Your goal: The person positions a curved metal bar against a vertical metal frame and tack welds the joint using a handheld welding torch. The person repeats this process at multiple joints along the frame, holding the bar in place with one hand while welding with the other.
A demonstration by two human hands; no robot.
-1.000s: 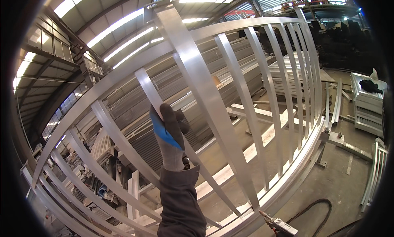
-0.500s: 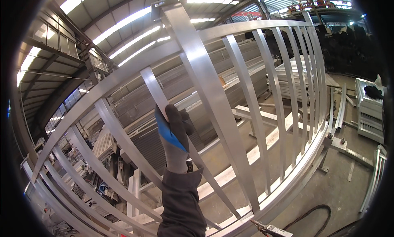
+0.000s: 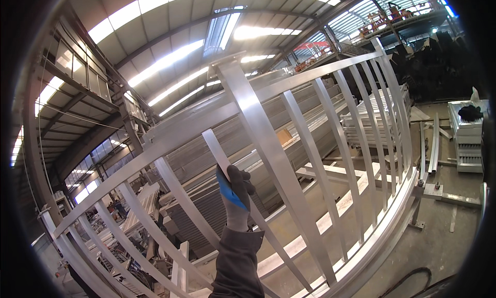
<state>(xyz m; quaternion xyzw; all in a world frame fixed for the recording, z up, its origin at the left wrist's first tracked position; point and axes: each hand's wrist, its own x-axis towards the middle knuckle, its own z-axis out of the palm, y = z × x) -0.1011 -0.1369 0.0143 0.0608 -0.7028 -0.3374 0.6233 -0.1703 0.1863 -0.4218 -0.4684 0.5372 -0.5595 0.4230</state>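
My left hand [image 3: 235, 197], in a grey, blue and dark glove, is closed around a flat silver metal bar [image 3: 217, 151] at upper middle height. The bar slants down to the right, its top end at the underside of a railing's top rail [image 3: 305, 80]; I cannot tell whether they touch. Just right of the hand stands a wider post [image 3: 263, 138] with a flat plate [image 3: 227, 58] on its top. Several slimmer bars [image 3: 325, 138] stand on both sides, down to the bottom rail [image 3: 382, 223]. My right hand is out of view.
Long metal profiles [image 3: 206, 125] are stacked behind the railing. Pale beams [image 3: 336, 220] lie below it. To the right are a bolted metal support [image 3: 433, 190], a stack of panels [image 3: 467, 143] and a dark cable [image 3: 413, 277] on the floor.
The view has tilted upward, so the railing and my left hand sit lower and further right. A torch-like tool at the lower right has left the view. The grip stays on the bar.
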